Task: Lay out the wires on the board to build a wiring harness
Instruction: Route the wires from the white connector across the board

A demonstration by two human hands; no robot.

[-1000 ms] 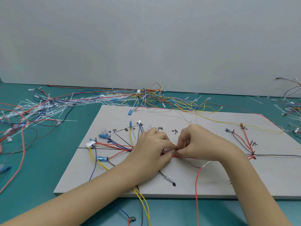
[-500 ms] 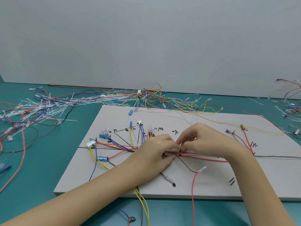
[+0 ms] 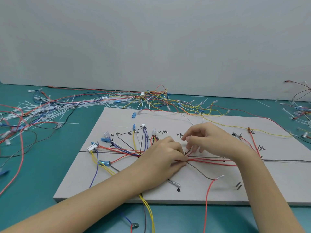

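Left hand [image 3: 165, 158] pinches red wire bundle [image 3: 210, 161] on board [image 3: 193, 195]; right hand [image 3: 208, 140] fingers loosely curled above, grip unclear.

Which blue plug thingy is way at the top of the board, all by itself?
The blue connector near the board's far edge, on a white wire. The other blue connectors sit lower, at the left among the laid-out wires.

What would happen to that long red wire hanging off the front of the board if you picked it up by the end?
The red wire would probably flop and dangle, since it already droops in a loose curve over the edge of the board. It looks thin, so likely very light. Its small pale tip may swing about rather than stay put.
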